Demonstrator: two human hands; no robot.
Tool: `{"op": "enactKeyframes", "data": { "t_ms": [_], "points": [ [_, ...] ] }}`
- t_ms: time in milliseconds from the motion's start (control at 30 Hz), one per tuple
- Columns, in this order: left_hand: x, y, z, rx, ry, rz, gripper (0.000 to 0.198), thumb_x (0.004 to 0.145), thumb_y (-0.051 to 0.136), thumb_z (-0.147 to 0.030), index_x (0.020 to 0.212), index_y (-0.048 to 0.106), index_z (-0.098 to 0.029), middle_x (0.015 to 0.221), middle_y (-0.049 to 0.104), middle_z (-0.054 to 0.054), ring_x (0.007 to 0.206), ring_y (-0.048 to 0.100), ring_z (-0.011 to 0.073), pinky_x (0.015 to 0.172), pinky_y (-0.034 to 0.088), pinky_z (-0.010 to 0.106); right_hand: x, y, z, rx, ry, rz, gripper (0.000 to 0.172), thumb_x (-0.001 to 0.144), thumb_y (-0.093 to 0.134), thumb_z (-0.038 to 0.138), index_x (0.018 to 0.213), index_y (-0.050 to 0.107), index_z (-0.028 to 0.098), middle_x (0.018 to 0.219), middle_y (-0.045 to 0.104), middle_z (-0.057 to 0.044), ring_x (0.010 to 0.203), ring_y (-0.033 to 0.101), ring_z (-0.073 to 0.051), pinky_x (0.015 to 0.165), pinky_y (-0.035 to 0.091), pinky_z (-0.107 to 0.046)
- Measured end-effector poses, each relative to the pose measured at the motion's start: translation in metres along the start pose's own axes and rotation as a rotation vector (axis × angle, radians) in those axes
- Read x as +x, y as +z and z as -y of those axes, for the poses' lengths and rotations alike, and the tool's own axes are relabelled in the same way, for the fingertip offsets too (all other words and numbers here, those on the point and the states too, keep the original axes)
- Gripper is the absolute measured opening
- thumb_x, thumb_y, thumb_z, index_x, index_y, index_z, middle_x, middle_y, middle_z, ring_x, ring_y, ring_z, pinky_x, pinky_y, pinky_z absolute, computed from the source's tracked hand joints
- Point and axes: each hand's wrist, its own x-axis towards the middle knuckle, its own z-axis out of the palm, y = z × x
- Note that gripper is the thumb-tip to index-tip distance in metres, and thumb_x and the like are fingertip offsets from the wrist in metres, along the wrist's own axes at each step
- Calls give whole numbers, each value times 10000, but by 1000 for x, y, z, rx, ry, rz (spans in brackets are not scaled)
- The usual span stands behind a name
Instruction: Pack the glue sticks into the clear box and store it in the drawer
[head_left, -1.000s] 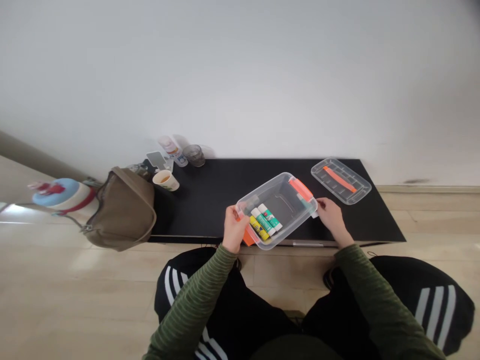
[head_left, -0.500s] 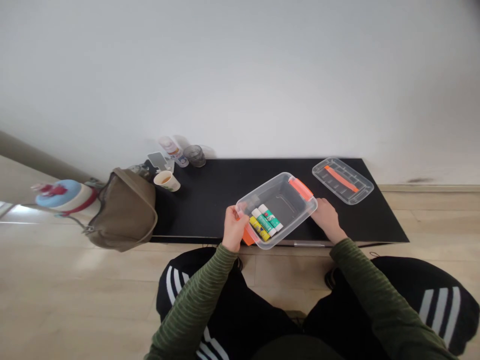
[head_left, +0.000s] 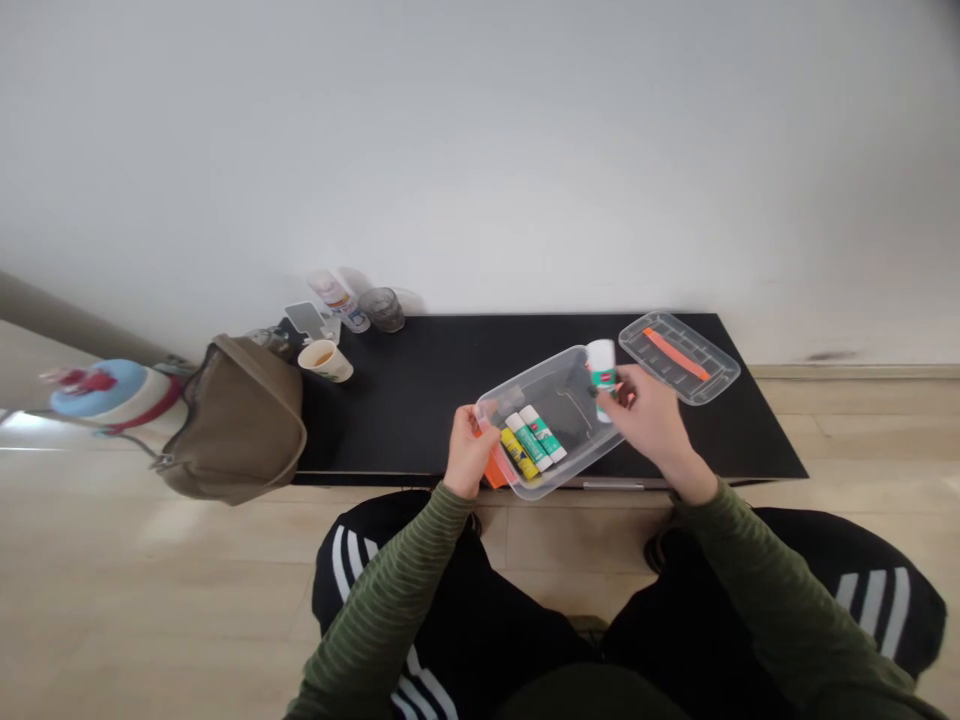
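A clear plastic box (head_left: 525, 380) sits tilted over the black table, its orange latch (head_left: 496, 467) beside my left hand (head_left: 469, 450). My left hand pinches the box's left rim. Inside lie a yellow glue stick (head_left: 519, 453) and two white-and-green glue sticks (head_left: 543, 433), side by side at the left end. Above the box's right end, my right hand (head_left: 649, 410) grips another white-and-green glue stick (head_left: 602, 365), held roughly upright.
The clear lid (head_left: 679, 358) with an orange handle lies at the table's right. On the left of the table (head_left: 420, 400) are a paper cup (head_left: 325, 361), a dark glass (head_left: 382, 309), a spray can (head_left: 339, 300) and a brown bag (head_left: 240, 420).
My right hand has risen from beside the box's right end to above it and now shows a glue stick in its fingers. My left hand stays on the rim.
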Motion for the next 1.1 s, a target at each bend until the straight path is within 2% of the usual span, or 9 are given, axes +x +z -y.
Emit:
{"op": "enactKeyframes", "data": {
  "t_ms": [67,133,233,333,467,600,867,1000,1100],
  "points": [
    [2,2,-1,10,4,8,327,605,571,-113,916,526,-203,1092,647,50,1046,610,195,962,444,362,5,6,12,-110,-20,288,255,845,584,392,971,660,185,775,667,-36,692,600,-174,674,435,-284],
    [5,5,-1,21,5,14,331,596,566,-110,912,530,-202,1087,650,52,1037,610,199,961,441,370,9,15,16,-267,-16,477,264,848,579,404,935,674,173,824,694,-71,771,633,-211,694,438,-297],
    [6,8,-3,27,9,48,324,590,560,-116,901,529,-204,1066,658,49,1019,610,209,941,450,382,13,26,14,-456,10,633,346,866,538,434,966,691,141,950,714,-138,890,659,-274,703,453,-315],
    [7,12,-5,25,15,103,313,579,564,-118,875,519,-209,1060,662,39,1032,606,215,943,449,386,14,31,12,-529,24,722,370,868,522,408,994,709,115,1013,714,-177,936,675,-302,718,472,-323],
    [8,20,-4,45,5,143,327,576,564,-119,889,524,-205,1054,662,34,1020,609,210,942,444,381,15,38,11,-557,53,775,391,859,552,407,1051,720,111,1078,703,-210,978,684,-318,745,502,-327],
    [13,27,-1,65,19,135,319,587,568,-122,893,545,-206,1052,668,35,1011,617,212,928,448,377,18,47,8,-580,73,843,397,863,560,371,1141,706,126,1152,688,-213,1042,674,-323,778,524,-341],
    [25,35,3,64,9,80,253,594,568,-129,833,531,-201,952,677,24,879,616,182,859,461,353,22,52,3,-573,46,880,315,823,610,254,1091,725,135,1129,703,-200,999,690,-303,754,533,-338],
    [32,38,4,43,-31,66,252,582,578,-128,821,538,-198,943,686,31,896,631,190,866,467,360,27,48,5,-551,22,842,260,797,637,185,1027,737,116,1089,716,-198,978,691,-308,757,519,-343],
    [40,40,6,17,-65,69,239,581,582,-127,804,535,-196,946,696,46,911,642,201,852,474,364,31,32,5,-513,-7,741,264,885,554,242,1066,727,158,1097,726,-149,1031,672,-274,831,491,-331]
  ]
}}
